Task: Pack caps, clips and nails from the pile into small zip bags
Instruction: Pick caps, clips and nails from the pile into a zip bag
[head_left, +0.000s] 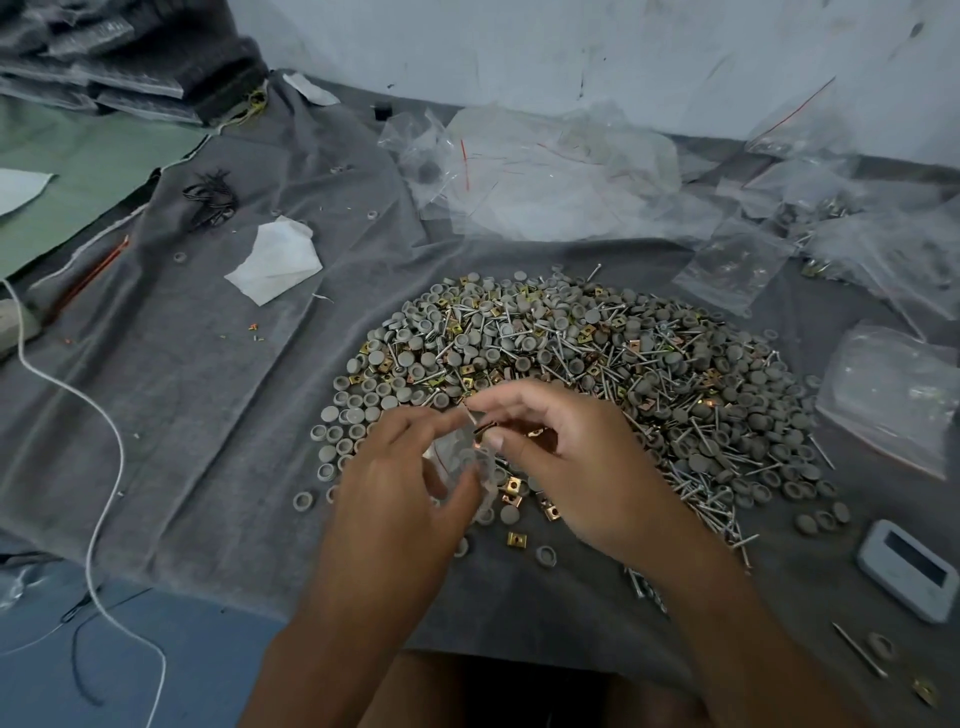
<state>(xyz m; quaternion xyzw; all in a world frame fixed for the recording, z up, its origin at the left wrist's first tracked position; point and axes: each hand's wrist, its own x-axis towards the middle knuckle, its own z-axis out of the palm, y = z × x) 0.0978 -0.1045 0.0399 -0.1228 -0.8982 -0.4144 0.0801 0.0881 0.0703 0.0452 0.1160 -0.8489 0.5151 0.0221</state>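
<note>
Both forearms enter from the near edge of the grey cloth (208, 415). Left hand (400, 499) holds a small clear zip bag (462, 462) pinched between thumb and fingers, mouth turned toward the right hand. Right hand (566, 467) is curled, fingertips pinching small parts at the bag mouth; a brass-coloured clip (535, 431) shows under the fingers, and what looks like a nail is pinched there too, though it is blurred.

Loose clips and caps lie just below the hands. Beyond the hands, mid-cloth, sits the pile (571, 364): grey caps, brass clips and steel nails mixed together.

Handling, judged: bag film is thin, limp and slick, so the mouth collapses unless held at the zip strip by both lips. Nails are stiff and pointed; they could pierce the film, so heads-first entry seems safer. Caps are light and roll. Clips are small, flat, hard to pinch.

Right edge: a white device (906, 569) with a dark screen, then filled bags (893, 395). Far edge, by the wall: a heap of empty bags (545, 176) with red zip lines. Left of the pile: a white tissue (275, 265).

No readable writing or brand anywhere; the device screen is blank.
</note>
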